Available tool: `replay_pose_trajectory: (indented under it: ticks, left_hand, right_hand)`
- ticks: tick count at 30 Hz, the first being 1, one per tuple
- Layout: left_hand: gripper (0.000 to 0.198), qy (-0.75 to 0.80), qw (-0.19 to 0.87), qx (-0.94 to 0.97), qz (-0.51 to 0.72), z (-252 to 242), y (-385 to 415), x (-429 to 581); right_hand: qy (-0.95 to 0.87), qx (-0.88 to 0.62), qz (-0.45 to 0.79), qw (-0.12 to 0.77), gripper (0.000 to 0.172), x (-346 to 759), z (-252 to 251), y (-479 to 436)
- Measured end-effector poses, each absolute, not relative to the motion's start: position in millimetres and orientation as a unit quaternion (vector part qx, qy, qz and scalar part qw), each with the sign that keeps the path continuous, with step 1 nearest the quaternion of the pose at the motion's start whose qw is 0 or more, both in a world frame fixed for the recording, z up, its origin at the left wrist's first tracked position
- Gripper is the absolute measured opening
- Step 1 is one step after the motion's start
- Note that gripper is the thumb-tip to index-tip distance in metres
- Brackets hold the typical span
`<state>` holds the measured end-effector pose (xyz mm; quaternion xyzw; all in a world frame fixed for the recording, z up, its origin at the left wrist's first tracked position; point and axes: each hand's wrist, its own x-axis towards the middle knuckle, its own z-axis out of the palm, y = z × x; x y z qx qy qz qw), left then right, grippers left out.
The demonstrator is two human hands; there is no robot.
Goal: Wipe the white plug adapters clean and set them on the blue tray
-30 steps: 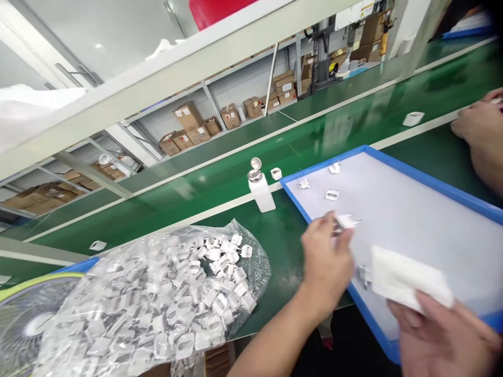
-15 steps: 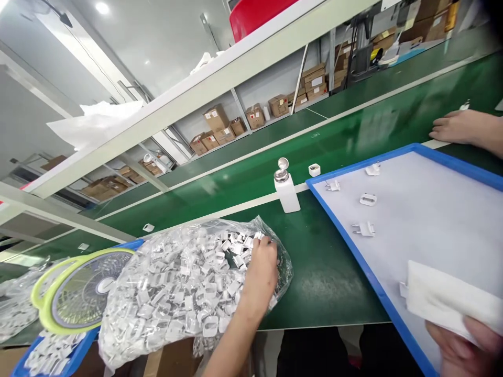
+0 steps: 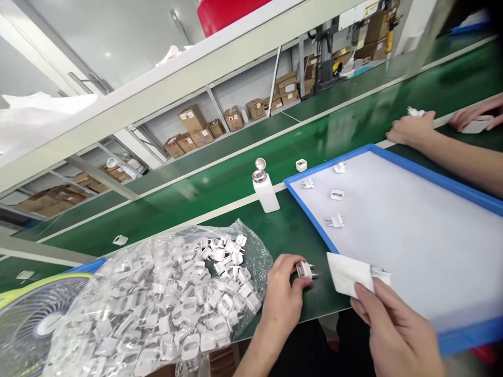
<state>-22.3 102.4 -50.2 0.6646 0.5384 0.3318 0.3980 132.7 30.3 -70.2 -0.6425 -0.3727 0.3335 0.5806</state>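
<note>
My left hand (image 3: 283, 293) pinches a small white plug adapter (image 3: 304, 269) just right of a clear plastic bag (image 3: 157, 309) full of the same white adapters. My right hand (image 3: 393, 327) grips a folded white cloth (image 3: 348, 275) at the near left edge of a blue-rimmed white tray (image 3: 314, 225). Three adapters (image 3: 335, 221) lie loose in the tray's far left corner, with another at its far rim. The adapter and the cloth are a short gap apart.
A white pump bottle (image 3: 265, 187) stands on the green bench beside the tray. Behind it runs a green conveyor with a small white part (image 3: 301, 165). Another person's hands (image 3: 412, 130) work at the far right. A fan guard (image 3: 35, 319) lies at the near left.
My left hand put an adapter down on the tray, reached into the bag, and now holds a fresh adapter near the cloth. My right hand brought the cloth left to the tray's edge.
</note>
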Motion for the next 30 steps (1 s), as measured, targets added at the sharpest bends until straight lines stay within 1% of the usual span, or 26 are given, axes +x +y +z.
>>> replay_pose_trajectory:
  ticks: [3, 6, 9, 11, 13, 17, 22, 25, 27, 30]
  left_hand:
    - [0.047, 0.531, 0.322, 0.728, 0.290, -63, 97, -25]
    - [0.050, 0.518, 0.301, 0.752, 0.276, -68, 97, -35]
    - [0.051, 0.513, 0.276, 0.765, 0.277, -72, 98, -39]
    - [0.053, 0.509, 0.255, 0.774, 0.276, -74, 99, -38]
    - [0.054, 0.502, 0.233, 0.787, 0.274, -76, 99, -37]
    - [0.045, 0.480, 0.216, 0.804, 0.277, -75, 100, -37]
    - [0.051, 0.492, 0.230, 0.794, 0.272, -74, 99, -36]
    - [0.041, 0.485, 0.218, 0.802, 0.273, -76, 99, -36]
    - [0.037, 0.482, 0.217, 0.803, 0.277, -76, 99, -36]
    - [0.042, 0.485, 0.226, 0.796, 0.281, -75, 99, -35]
  right_hand:
    - [-0.462, -0.651, 0.271, 0.538, 0.025, 123, -71, 32]
    - [-0.565, -0.623, 0.199, 0.503, 0.024, 110, -77, 43]
    - [-0.657, -0.577, 0.183, 0.450, 0.025, 101, -89, 50]
    - [-0.688, -0.556, 0.171, 0.434, 0.028, 99, -96, 49]
    - [-0.709, -0.536, 0.152, 0.433, 0.029, 99, -100, 44]
    - [-0.734, -0.528, 0.106, 0.414, 0.029, 100, -102, 43]
    - [-0.722, -0.559, 0.093, 0.398, 0.030, 95, -105, 46]
    - [-0.739, -0.537, 0.060, 0.402, 0.030, 92, -109, 38]
    - [-0.737, -0.549, 0.036, 0.393, 0.033, 90, -109, 39]
    - [-0.715, -0.588, 0.038, 0.375, 0.033, 91, -106, 49]
